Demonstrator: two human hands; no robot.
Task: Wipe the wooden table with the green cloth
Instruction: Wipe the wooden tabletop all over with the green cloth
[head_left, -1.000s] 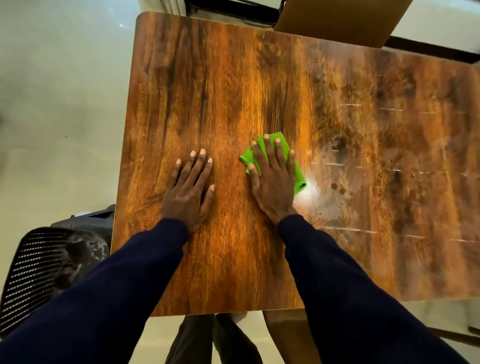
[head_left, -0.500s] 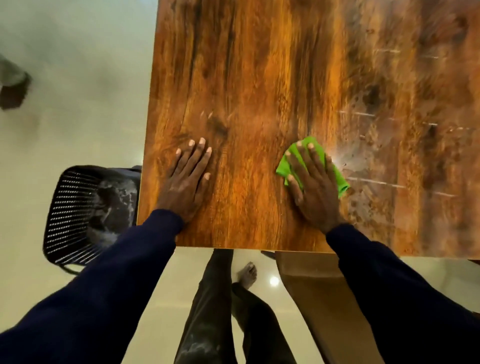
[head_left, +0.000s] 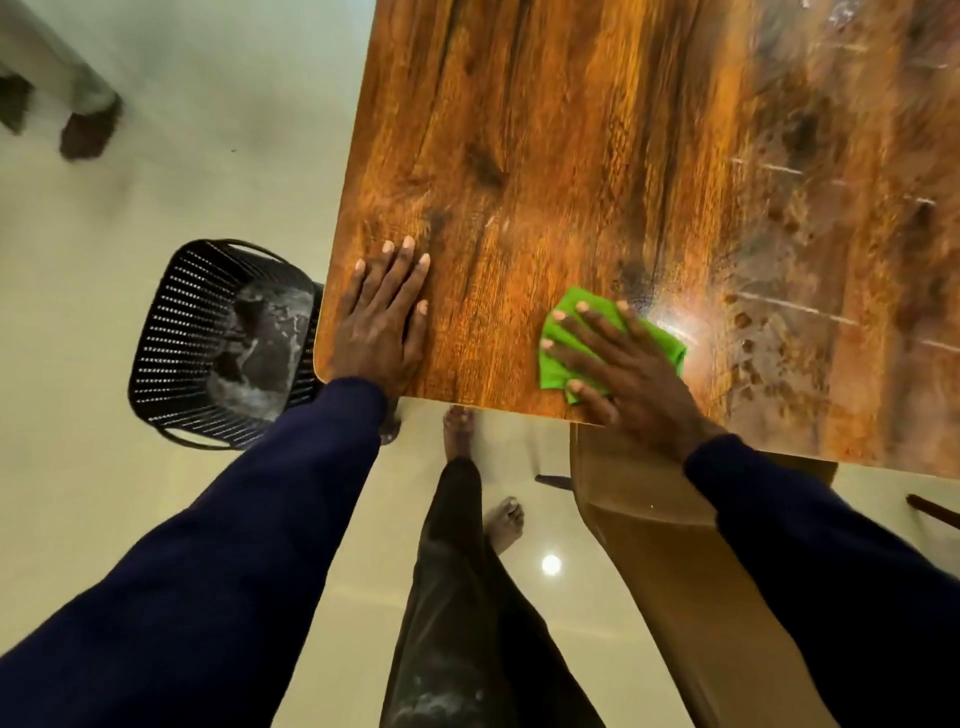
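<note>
Both hands lie flat on the tabletop (head_left: 597, 156), fingers spread. Under my right hand (head_left: 623, 364) sits the green cloth (head_left: 563, 332), pressed down by an open palm near the front edge, not gripped. My left hand (head_left: 382, 322) rests bare and open at the front left corner, well apart from it. Crumpled, the cloth stretches roughly left to right, poking out past my fingertips.

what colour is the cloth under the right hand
Bright green cloth, clearest in the head view.
</note>
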